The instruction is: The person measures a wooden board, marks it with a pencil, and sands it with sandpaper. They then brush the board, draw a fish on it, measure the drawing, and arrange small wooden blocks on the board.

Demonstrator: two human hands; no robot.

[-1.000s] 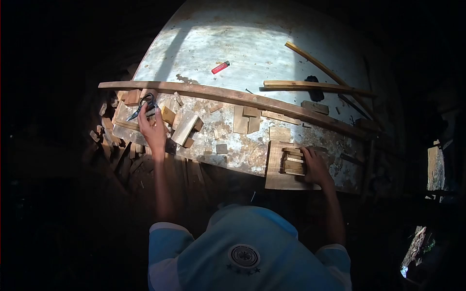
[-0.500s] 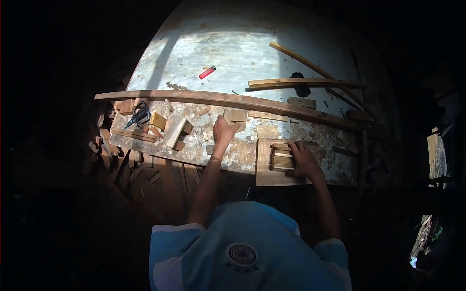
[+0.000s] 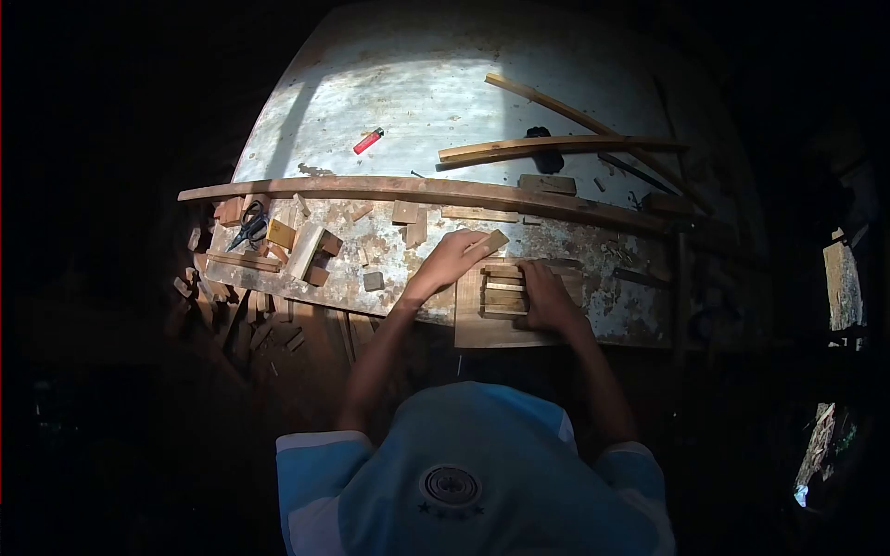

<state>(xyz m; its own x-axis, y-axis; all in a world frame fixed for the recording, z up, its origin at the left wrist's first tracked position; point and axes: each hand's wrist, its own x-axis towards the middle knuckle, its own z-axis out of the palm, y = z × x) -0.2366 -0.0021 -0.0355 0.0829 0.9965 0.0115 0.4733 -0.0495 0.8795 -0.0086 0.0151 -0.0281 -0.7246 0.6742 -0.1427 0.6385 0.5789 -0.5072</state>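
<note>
My left hand (image 3: 452, 259) is closed on a small wooden block (image 3: 488, 244), just beyond the near board. My right hand (image 3: 549, 296) is closed around the right side of a small stack of wooden strips (image 3: 504, 296). The stack lies on a flat square wooden board (image 3: 470, 324) at the table's near edge. Two small wood pieces (image 3: 415, 227) lie touching beyond my left hand, and a small greyish block (image 3: 373, 281) is to its left.
A long wooden bar (image 3: 371, 189) crosses the table (image 3: 399, 102). Beyond it lie a red lighter (image 3: 368, 141), long sticks (image 3: 556, 145) and a black object (image 3: 545, 157). Scissors (image 3: 250, 225), a yellow block (image 3: 280, 233) and wood offcuts (image 3: 304, 250) are at the left.
My left hand has moved right from the paired wood pieces toward the board, now with a small block in it. My right hand stays at the stack. The view has shifted slightly.
</note>
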